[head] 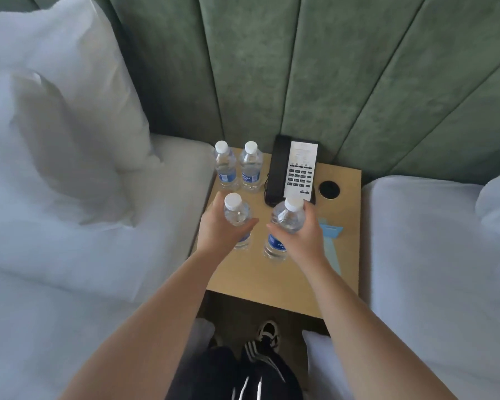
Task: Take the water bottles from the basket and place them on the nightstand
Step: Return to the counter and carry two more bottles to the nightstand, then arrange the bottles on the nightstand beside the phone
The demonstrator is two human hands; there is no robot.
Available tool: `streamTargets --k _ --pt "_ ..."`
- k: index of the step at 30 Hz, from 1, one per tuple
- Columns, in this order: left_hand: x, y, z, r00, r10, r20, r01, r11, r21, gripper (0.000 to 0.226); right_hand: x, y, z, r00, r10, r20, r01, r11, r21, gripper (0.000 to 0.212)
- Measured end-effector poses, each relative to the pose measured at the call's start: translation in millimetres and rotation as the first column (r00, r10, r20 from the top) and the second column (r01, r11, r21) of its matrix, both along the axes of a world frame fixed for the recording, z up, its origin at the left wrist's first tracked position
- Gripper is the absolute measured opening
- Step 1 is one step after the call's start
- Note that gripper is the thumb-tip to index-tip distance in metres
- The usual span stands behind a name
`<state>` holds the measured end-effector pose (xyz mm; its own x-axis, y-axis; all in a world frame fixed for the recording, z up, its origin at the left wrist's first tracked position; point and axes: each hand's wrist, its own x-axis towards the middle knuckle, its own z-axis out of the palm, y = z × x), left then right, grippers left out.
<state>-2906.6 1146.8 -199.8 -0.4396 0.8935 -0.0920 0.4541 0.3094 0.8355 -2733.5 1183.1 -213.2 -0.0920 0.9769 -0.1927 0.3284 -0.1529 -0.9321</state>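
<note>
Two clear water bottles with white caps and blue labels, one beside the other, stand upright at the back left of the wooden nightstand. My left hand grips a third bottle upright over the nightstand's left side. My right hand grips a fourth bottle, tilted slightly, just right of it. Whether the held bottles touch the top, I cannot tell. The basket is out of view.
A black-and-white desk phone stands at the back centre, a round black socket to its right. A light blue card lies on the right side. Beds with white pillows flank the nightstand; a green padded headboard rises behind.
</note>
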Motion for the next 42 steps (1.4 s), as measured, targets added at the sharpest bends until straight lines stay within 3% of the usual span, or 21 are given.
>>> streamTargets --k 6,22,30,33,36,39,42 --pt "-15 39 -41 0.999 0.033 0.02 -0.033 0.999 -0.025 0.059 -21 41 -43 1.0 0.0 0.012 0.001 0.996 -0.087 0.067" --pt "-30 56 -102 0.992 -0.103 0.068 0.106 0.993 -0.043 0.071 -43 50 -96 0.994 -0.061 0.09 0.065 0.997 -0.034 0.067" --pt "-40 48 -94 0.975 -0.203 0.087 0.209 0.976 -0.065 0.105 -40 42 -90 0.996 -0.021 0.089 0.029 0.996 -0.084 0.086" --pt "-48 44 -88 0.972 -0.214 0.099 0.221 0.973 -0.059 0.098 -40 45 -78 0.999 -0.043 0.005 0.043 0.993 -0.107 0.094" --pt "-63 49 -77 0.979 -0.197 0.048 0.196 0.98 0.025 0.079 -43 57 -57 0.998 -0.031 -0.047 0.028 0.998 -0.059 0.088" --pt "-87 68 -58 0.994 -0.108 -0.023 0.11 0.986 0.121 0.062 -52 86 -31 0.998 0.021 0.06 -0.025 0.997 0.067 0.078" --pt "-118 103 -43 0.995 -0.063 -0.072 0.069 0.995 0.077 0.067 -66 130 -16 0.966 0.151 0.21 -0.173 0.981 0.089 0.071"
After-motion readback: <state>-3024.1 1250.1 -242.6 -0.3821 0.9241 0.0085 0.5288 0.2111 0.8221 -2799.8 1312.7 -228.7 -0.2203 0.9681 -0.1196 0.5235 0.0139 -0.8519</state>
